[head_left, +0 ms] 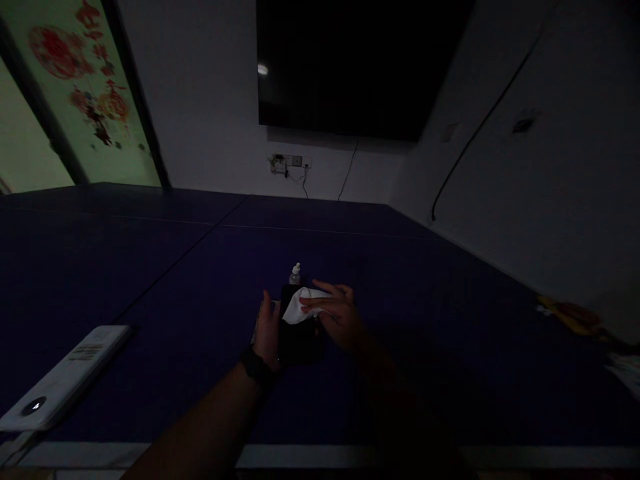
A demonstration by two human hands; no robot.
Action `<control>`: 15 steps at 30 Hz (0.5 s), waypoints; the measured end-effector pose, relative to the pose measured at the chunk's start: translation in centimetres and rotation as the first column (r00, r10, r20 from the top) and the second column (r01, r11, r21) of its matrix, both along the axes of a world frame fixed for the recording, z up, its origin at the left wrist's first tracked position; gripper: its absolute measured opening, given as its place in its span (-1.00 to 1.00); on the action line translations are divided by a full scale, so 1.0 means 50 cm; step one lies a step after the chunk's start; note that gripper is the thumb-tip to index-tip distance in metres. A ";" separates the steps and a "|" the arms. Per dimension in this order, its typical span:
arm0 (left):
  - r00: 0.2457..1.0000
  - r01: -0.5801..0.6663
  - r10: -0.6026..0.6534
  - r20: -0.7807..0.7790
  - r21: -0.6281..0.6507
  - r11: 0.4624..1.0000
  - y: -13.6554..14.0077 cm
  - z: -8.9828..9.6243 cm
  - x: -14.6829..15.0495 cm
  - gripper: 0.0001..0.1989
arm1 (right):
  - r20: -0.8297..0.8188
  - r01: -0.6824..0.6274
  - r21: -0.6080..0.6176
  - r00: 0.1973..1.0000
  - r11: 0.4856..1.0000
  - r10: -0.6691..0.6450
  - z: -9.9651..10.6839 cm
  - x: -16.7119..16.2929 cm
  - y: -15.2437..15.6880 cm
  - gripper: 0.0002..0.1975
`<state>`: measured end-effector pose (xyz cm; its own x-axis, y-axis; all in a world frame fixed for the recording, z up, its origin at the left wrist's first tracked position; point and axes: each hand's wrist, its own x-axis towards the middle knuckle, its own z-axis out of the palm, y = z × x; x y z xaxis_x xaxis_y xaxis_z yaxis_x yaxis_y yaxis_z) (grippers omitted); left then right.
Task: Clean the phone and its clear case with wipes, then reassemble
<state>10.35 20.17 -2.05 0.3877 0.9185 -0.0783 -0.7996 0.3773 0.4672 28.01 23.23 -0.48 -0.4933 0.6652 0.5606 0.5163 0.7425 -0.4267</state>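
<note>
My left hand [269, 332], with a dark band at the wrist, is closed round the left edge of a flat black phone-like device [296, 345]. The device is tilted up toward me, and its details are lost in the dark. A white cloth [299, 308] lies over its upper part. My right hand [339, 312] holds the cloth under its fingers and presses it against the dark surface. Just beyond the device stands a small clear bottle [295, 273] with a white nozzle top.
The blue table [200, 280] stretches to the wall. A white power bank [67, 377] with a cable lies at the left front. Yellow and white items [570, 315] sit at the right edge. A large dark television [350, 67] hangs above sockets [290, 162] with loose cables.
</note>
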 end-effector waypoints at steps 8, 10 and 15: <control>1.000 0.006 -0.006 -0.010 0.017 1.000 0.000 -0.006 -0.006 -0.22 | 0.043 -0.015 -0.020 0.999 1.000 0.016 0.000 0.003 0.003 -0.53; 0.999 0.028 -0.028 -0.019 0.026 0.999 0.001 -0.008 -0.007 -0.20 | 0.001 0.020 -0.011 1.000 1.000 -0.020 0.001 0.006 0.005 -0.53; 0.999 0.033 -0.033 -0.015 0.037 0.999 0.000 -0.013 -0.006 -0.23 | -0.002 0.058 -0.039 0.998 0.998 -0.058 0.003 0.004 0.003 -0.52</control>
